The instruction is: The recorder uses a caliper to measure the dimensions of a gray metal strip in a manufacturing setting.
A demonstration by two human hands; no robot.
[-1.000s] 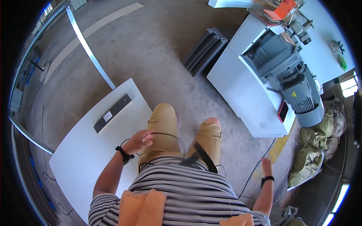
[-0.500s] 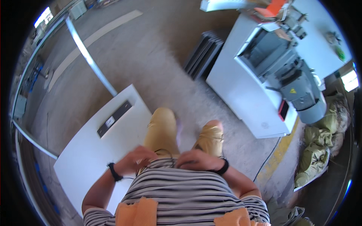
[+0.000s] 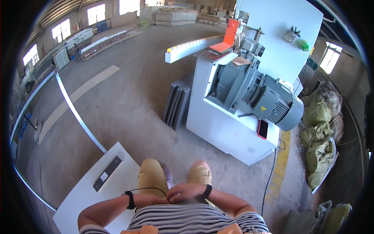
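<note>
At my waist, against the hem of my striped shirt (image 3: 175, 215), my two hands meet. My left hand (image 3: 153, 199) is mostly tucked behind the right one and the shirt, so its fingers are hidden. Across it lies my right hand (image 3: 187, 191), its fingers curled in; what they hold, if anything, is out of sight. A thin dark cord (image 3: 151, 188) loops over my tan trouser leg (image 3: 152, 175) just beyond the left hand. Each wrist wears a black band.
A white panel (image 3: 83, 199) bearing a dark bar (image 3: 108, 173) stands at my left. Ahead right is a white machine cabinet (image 3: 224, 134) with a grey motor (image 3: 274, 102) and a phone (image 3: 263, 129) on it. Grey slabs (image 3: 176, 104) lean beside it; sacks (image 3: 321, 156) line the right.
The view has tilted up, showing more of the hall and machine. My hands, apart at the shirt hem before, have come together, the right one now over the left.
</note>
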